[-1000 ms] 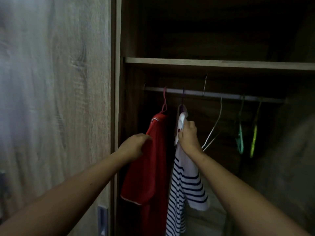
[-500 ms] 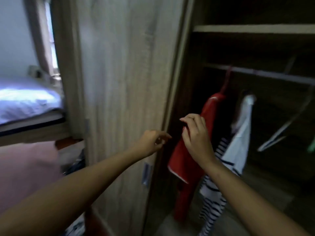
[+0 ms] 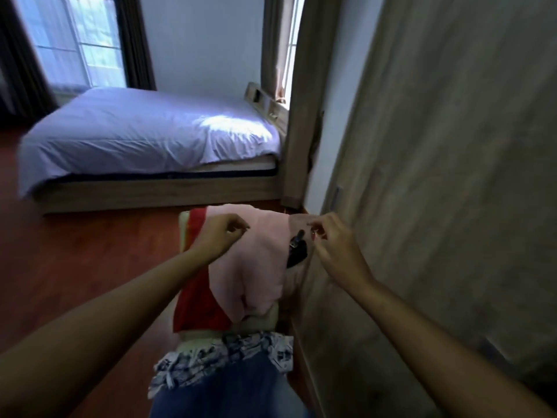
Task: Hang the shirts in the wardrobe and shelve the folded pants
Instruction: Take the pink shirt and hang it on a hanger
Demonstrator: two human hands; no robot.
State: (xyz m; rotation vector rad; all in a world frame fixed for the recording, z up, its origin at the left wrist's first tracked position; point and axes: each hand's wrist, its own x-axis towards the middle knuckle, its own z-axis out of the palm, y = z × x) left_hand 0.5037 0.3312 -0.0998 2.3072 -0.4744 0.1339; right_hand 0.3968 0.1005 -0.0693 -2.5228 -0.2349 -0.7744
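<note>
A pile of clothes lies below me: a pink garment on top, a red one under it, a black-and-white patterned piece and blue denim nearest me. A small black object rests on the pink garment. My left hand hovers over the pile's left side, fingers loosely curled in with nothing in them. My right hand hovers over the right side by the black object, fingers bent but apart, holding nothing. The wardrobe's inside and the hung shirts are out of view.
The wooden wardrobe door fills the right side, close to my right arm. A bed with a pale sheet stands across the red-brown wooden floor. Windows with dark curtains are behind it.
My view has swung left, from the wardrobe's rail to the room and the clothes pile. Both hands left the hung red and striped shirts and dropped over the pile.
</note>
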